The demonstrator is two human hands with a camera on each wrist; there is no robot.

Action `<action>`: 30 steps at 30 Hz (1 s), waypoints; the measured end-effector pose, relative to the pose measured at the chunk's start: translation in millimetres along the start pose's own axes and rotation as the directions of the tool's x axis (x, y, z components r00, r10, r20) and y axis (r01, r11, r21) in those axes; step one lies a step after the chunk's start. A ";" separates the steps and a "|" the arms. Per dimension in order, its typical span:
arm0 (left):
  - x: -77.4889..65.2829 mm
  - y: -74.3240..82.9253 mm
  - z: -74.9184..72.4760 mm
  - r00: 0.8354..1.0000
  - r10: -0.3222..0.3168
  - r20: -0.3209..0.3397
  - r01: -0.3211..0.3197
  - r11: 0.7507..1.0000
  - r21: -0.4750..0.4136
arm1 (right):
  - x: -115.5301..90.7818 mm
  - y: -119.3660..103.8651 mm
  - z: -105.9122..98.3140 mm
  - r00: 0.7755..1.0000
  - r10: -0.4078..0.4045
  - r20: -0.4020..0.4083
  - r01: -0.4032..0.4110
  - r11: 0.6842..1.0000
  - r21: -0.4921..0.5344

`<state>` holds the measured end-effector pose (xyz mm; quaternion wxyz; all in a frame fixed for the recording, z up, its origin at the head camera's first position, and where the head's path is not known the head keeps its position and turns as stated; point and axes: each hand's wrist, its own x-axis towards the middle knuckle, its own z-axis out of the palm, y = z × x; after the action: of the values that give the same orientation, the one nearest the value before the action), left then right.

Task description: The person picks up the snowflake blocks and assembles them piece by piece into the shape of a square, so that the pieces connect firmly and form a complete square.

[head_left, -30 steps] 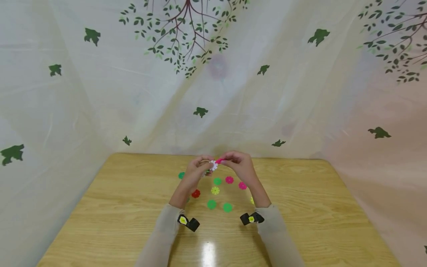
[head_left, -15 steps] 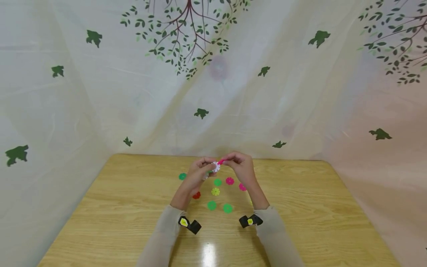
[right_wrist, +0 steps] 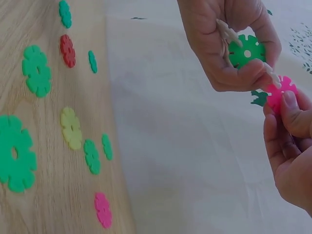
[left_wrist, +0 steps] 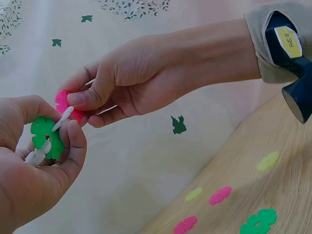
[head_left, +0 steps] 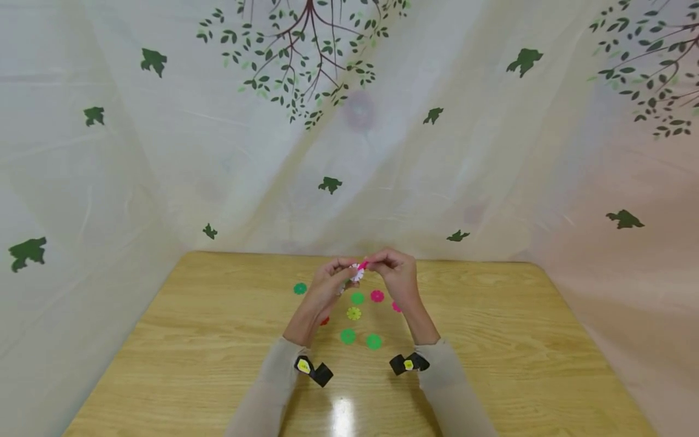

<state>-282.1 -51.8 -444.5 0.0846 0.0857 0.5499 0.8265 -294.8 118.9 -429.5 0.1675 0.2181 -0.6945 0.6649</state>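
Note:
Both hands are raised over the far part of the table, close together. My left hand holds a small joined piece: a green notched disc with a white disc slotted at its upper edge and another white disc at its lower side, both seen nearly edge-on. Between thumb and fingers, my right hand pinches a pink notched disc. In both wrist views, the pink disc meets the rim of the upper white disc. Left fingers partly cover the joined piece.
On the wooden table lie several loose notched discs: green, yellow, pink, and red, the red partly hidden behind my left wrist. A leaf-printed cloth hangs behind the table's far edge.
My left hand has shifted slightly right with the joined piece, and now covers more of the red disc. The pink disc overlaps the white disc more in the head view.

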 end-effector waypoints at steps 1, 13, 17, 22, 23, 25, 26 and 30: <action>0.2 -0.1 0.5 1.000 -0.001 -0.003 0.001 1.000 0.003 | -0.2 -0.4 -0.5 1.000 -0.002 0.002 0.002 1.000 -0.001; 3.6 0.9 -3.2 0.998 -0.062 -0.018 0.063 0.996 0.067 | 1.7 -1.7 -11.2 0.990 0.026 0.138 -0.007 0.990 -0.138; 7.7 3.8 -7.0 0.997 -0.067 -0.033 0.069 0.995 0.067 | 8.4 -4.6 -15.2 0.984 0.073 0.162 -0.045 0.985 -0.168; 11.3 8.1 -14.4 0.997 -0.050 -0.050 0.053 0.997 0.056 | 16.4 -7.0 -30.9 0.979 0.142 0.149 -0.100 0.962 -0.255; 11.4 8.8 -16.1 0.998 -0.046 -0.052 0.049 0.997 0.056 | 16.8 -6.7 -35.4 0.975 0.154 0.157 -0.107 0.956 -0.272; 11.1 9.8 -18.8 0.997 -0.045 -0.062 0.049 0.998 0.051 | 15.6 -4.6 -45.2 0.966 0.172 0.193 -0.106 0.945 -0.309; 10.7 10.0 -19.8 0.997 -0.047 -0.068 0.051 0.998 0.048 | 14.2 -3.0 -50.2 0.959 0.183 0.216 -0.106 0.940 -0.325; 8.2 8.8 -21.4 0.995 -0.063 -0.078 0.067 0.997 0.046 | 2.9 5.7 -72.5 0.913 0.228 0.339 -0.085 0.918 -0.386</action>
<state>-295.5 -72.3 -444.1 0.0882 0.0378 0.5753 0.8123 -304.4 191.0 -428.6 0.0134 0.2497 -0.8399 0.4818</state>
